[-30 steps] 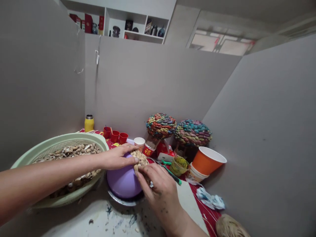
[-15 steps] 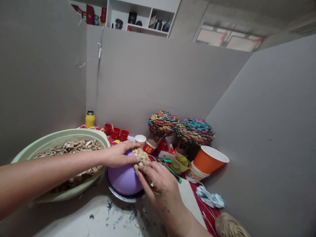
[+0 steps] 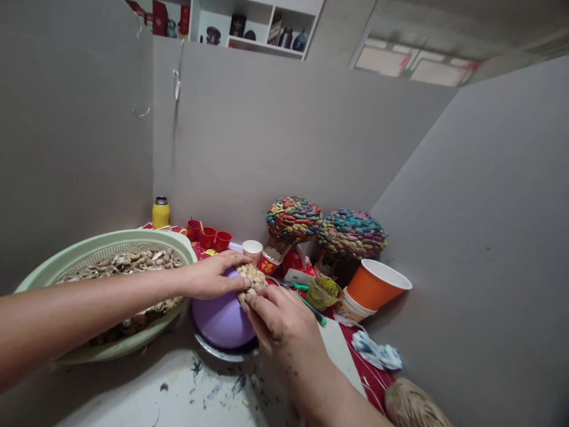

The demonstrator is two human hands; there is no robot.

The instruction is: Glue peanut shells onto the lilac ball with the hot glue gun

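A smooth purple dome (image 3: 217, 320), either a balloon or an upturned bowl, sits in a shiny metal bowl (image 3: 226, 354). Against its far right side lies a pale tan cluster of shells (image 3: 252, 276), packed closely together. My left hand (image 3: 222, 276) reaches over the dome, its fingers behind the cluster and its thumb pressed on the near side. At the cluster's lower edge, my right hand (image 3: 284, 320) has thumb and forefinger closed in a pinch. Whatever lies between those fingertips is too small and too covered to make out. Dark smudges mark the right hand.
A green strainer basket (image 3: 33, 281) of loose shells (image 3: 128, 261) stands left, under my forearm. Behind are red cups (image 3: 207, 237), a paper cup (image 3: 252, 249) and two colourful knobbly domes (image 3: 294, 219). Right are an orange paper bucket (image 3: 376, 287), a crumpled cloth (image 3: 376, 351) and twine (image 3: 411, 403).
The right hand's fingertips have shifted slightly at the cluster's edge. The left hand keeps its hold. The whole view has moved a little.
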